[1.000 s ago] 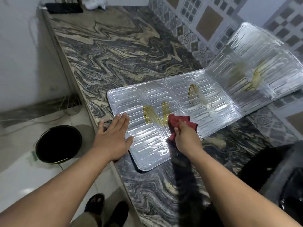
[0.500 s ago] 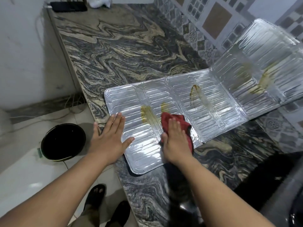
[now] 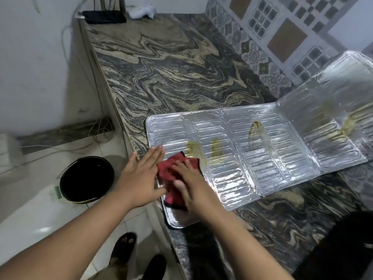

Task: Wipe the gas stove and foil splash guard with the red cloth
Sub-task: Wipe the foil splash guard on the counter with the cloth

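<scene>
- My right hand (image 3: 191,184) presses the red cloth (image 3: 173,178) flat on the foil splash guard (image 3: 232,158), palm down, fingers spread over it rather than clenched.
- My left hand (image 3: 141,174) lies released and flat, pinning the guard's near-left corner to the table (image 3: 171,67).
- The guard's long axis runs from 8 to 2 o'clock; the yellow stains (image 3: 201,150) sit just past the cloth toward 1 o'clock, nearer my right hand.
</scene>
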